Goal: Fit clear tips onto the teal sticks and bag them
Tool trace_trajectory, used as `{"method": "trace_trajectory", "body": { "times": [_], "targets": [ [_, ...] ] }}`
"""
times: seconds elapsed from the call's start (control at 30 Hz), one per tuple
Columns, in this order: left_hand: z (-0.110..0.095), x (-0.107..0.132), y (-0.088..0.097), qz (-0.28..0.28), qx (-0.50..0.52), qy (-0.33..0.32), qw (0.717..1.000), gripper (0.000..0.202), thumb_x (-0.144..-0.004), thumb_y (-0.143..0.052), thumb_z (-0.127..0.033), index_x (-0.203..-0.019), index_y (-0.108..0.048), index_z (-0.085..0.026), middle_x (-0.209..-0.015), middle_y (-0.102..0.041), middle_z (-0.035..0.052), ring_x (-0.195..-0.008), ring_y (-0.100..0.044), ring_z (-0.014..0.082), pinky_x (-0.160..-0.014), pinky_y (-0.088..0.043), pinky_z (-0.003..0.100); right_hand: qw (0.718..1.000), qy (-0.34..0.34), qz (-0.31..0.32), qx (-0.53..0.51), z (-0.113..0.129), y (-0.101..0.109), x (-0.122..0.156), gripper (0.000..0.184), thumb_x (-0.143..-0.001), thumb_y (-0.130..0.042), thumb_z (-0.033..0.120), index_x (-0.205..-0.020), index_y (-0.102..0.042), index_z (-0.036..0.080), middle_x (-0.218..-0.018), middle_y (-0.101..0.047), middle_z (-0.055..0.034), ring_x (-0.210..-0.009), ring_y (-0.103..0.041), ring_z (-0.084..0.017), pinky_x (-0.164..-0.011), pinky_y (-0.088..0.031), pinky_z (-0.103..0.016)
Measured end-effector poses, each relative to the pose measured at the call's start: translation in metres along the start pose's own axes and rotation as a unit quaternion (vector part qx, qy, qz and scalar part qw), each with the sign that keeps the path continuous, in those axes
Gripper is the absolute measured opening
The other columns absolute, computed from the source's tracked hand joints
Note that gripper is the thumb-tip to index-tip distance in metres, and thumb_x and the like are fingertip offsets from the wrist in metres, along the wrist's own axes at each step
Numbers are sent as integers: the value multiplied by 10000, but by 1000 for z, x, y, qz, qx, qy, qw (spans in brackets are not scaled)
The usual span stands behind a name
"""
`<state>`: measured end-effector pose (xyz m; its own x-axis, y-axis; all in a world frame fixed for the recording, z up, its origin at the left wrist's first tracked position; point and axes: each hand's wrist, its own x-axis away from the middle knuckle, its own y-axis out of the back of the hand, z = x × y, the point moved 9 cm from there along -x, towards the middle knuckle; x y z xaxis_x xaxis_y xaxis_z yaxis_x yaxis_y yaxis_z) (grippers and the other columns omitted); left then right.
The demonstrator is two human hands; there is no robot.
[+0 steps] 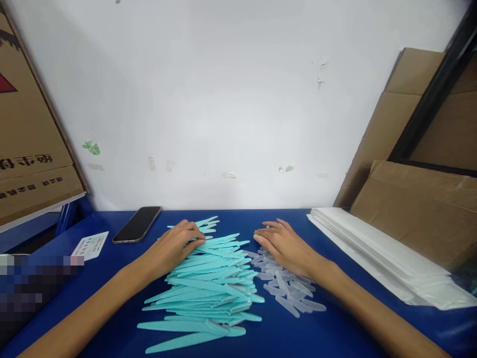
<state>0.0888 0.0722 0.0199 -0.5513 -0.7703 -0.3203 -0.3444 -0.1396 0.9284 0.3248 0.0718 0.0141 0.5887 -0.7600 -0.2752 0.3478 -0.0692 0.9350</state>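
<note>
A heap of long teal plastic sticks (208, 288) lies on the blue table (283, 333) in front of me. My left hand (175, 244) rests on the heap's far end, fingers curled over the sticks. To the right lies a smaller pile of clear frosted caps (286, 293). My right hand (283, 243) lies palm down over the far end of that pile, fingers stretched forward and close together, nothing visibly gripped in them.
A black phone (137, 224) and a white card (90, 245) lie at the far left. A stack of clear plastic bags (376, 253) runs along the right side. Cardboard boxes (421, 199) lean at right; another box (30, 144) stands left. A white wall is behind.
</note>
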Motion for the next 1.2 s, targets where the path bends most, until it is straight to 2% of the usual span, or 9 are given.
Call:
{"method": "trace_trajectory", "body": {
  "times": [0.17,0.3,0.5,0.6,0.73,0.97,1.2],
  "targets": [
    [3,0,-8,16,-1,15,1000,317,-1041,-463,-346,-1073,-756,-229,-1064,-707,78,-992,-636,238,-850,-504,332,1000,25,-17,-3,11,2,-2,434,-1083,-322,408,-1176,-713,244,-1206,-742,-68,-1253,-595,-282,-1152,-279,-573],
    [8,0,-9,29,-1,34,999,291,-1030,-476,-319,-1067,-753,-236,-1079,-706,66,-966,-672,232,-816,-501,312,999,25,-13,-23,15,3,-2,424,-1087,-313,386,-1152,-708,247,-1199,-745,-59,-1170,-643,-248,-1145,-291,-553],
    [10,1,-10,34,-2,44,998,306,-1030,-465,-336,-1062,-751,-232,-1074,-704,63,-943,-682,235,-801,-499,314,999,41,-18,-11,16,3,-1,392,-1077,-350,355,-1115,-728,259,-1137,-762,-49,-1126,-656,-248,-1133,-287,-562],
    [11,2,-9,27,2,42,999,310,-1029,-461,-345,-1101,-742,-234,-1101,-700,67,-958,-681,240,-820,-502,325,998,53,-28,9,16,3,-1,330,-1056,-422,326,-1141,-734,259,-1127,-764,-57,-1093,-662,-250,-1106,-319,-533],
    [8,1,-7,22,22,30,999,325,-1030,-450,-361,-1061,-749,-237,-1072,-706,68,-926,-682,229,-794,-502,314,997,63,-31,16,20,3,-1,285,-1046,-476,353,-1143,-727,261,-1123,-763,-53,-1086,-660,-254,-1055,-362,-484],
    [4,-1,-6,41,34,52,997,297,-1007,-455,-340,-990,-728,-223,-1022,-704,62,-884,-667,221,-781,-483,311,998,48,-29,20,23,4,-2,213,-1019,-557,371,-1007,-719,233,-1010,-749,-44,-973,-662,-232,-970,-408,-429],
    [5,0,-4,37,25,70,997,202,-945,-507,-310,-910,-682,-214,-904,-687,46,-798,-649,215,-688,-461,293,999,48,-22,8,21,-1,-7,152,-1000,-597,247,-882,-690,224,-926,-739,-12,-911,-661,-196,-970,-390,-397]
  ]
}}
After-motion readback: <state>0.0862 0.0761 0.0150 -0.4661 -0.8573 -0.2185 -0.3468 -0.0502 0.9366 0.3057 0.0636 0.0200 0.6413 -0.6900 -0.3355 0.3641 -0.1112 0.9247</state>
